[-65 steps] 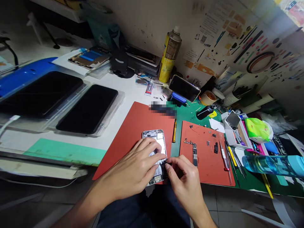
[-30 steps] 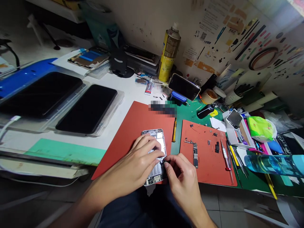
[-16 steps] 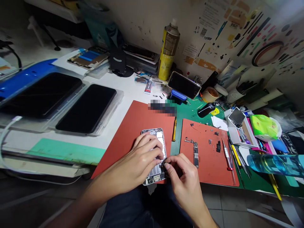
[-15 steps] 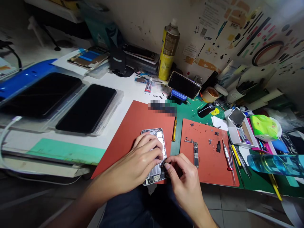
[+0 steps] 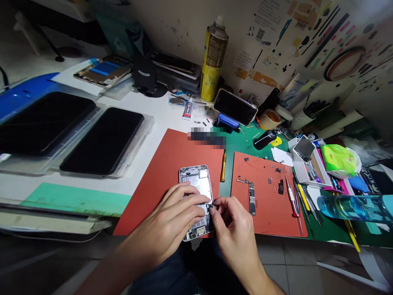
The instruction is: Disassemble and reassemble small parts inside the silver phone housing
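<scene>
An opened phone housing point(image 5: 201, 176) with a silver interior lies on a red mat point(image 5: 162, 164) at the table's front edge. Across its left and middle part rests my left hand point(image 5: 176, 211), fingers spread over the inside. My right hand point(image 5: 235, 223) is at the housing's right edge, thumb and index finger pinched on a small dark part whose shape I cannot make out. A gold screwdriver point(image 5: 223, 166) lies just beyond my right hand. On a second red mat point(image 5: 267, 164) to the right is a narrow circuit board point(image 5: 251, 198) among small loose parts.
Two large black-screened devices point(image 5: 104, 139) lie on clear cases at left. Behind stand a yellow spray can point(image 5: 213, 61) and a propped phone point(image 5: 235, 107). Tweezers point(image 5: 293, 196), several tools, a white box point(image 5: 310, 166) and a blue bottle point(image 5: 353, 208) are at right.
My left hand has slid down and left, uncovering more of the housing's upper part. My right hand stays pinched at the right edge. The view has shifted slightly.
</scene>
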Demonstrator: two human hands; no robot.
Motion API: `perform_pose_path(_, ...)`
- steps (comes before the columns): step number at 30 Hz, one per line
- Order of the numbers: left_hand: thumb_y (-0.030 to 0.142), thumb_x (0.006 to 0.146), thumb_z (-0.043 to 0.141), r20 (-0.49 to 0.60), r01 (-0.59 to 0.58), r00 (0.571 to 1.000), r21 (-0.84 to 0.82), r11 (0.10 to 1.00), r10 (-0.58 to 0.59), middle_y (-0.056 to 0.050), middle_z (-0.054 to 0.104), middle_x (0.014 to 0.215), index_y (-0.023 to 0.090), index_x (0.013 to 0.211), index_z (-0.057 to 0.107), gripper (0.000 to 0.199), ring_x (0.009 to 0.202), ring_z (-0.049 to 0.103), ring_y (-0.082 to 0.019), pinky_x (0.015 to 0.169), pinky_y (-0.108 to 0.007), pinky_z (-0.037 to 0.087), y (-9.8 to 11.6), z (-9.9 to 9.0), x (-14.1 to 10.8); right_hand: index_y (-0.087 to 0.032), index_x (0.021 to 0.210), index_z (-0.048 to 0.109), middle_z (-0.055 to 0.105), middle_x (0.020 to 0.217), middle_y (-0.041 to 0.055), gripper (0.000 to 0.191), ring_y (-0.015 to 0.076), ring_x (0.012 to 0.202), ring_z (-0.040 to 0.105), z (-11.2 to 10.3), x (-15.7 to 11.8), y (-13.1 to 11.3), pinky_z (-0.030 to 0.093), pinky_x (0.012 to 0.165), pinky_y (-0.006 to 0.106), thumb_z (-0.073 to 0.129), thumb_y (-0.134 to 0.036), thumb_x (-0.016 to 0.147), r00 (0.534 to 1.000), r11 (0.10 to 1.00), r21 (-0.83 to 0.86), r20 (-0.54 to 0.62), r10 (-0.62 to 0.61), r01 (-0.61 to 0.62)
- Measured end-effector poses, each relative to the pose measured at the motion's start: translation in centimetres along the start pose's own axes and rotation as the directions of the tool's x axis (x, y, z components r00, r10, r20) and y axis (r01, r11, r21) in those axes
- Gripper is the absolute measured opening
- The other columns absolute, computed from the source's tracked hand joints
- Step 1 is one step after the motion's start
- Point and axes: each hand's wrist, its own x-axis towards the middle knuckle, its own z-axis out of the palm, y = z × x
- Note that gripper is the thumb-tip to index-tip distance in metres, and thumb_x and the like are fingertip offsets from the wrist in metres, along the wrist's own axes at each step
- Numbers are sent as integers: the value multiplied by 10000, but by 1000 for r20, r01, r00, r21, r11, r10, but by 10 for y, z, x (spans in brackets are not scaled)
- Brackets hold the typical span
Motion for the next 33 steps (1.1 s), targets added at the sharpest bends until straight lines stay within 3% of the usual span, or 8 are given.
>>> perform_pose_path(7, 84, 1071, 502, 24, -17, 1000, 13, 1000, 16, -60, 716, 1397, 221, 1119, 705, 250, 1368, 524, -249, 1107, -398, 517, -3, 0, 0, -228, 980, 679, 653, 857, 7, 113, 149, 716, 615, 0, 0, 1, 448, 619, 261, 583, -239, 1039, 1000, 1000, 7, -5, 13, -13)
perform_pose_path(27, 65, 1054, 512, -10, -51, 999, 15, 999, 52, -59, 759, 1285, 201, 1105, 721, 255, 1314, 566, -241, 1093, -378, 524, -2, 1, 6, -224, 877, 691, 675, 805, 7, 163, 143, 654, 614, 1, 7, -3, 445, 575, 259, 611, -255, 1016, 998, 999, -11, -42, 36, -36)
perform_pose_path(33, 51, 1052, 521, -29, -25, 999, -21, 999, 25, -57, 743, 1213, 207, 1083, 715, 251, 1285, 565, -236, 1132, -404, 493, -3, 4, 1, -225, 919, 727, 684, 852, 13, 169, 142, 689, 626, -2, 6, -1, 458, 600, 260, 604, -244, 1034, 1000, 999, 38, 1, 18, -18)
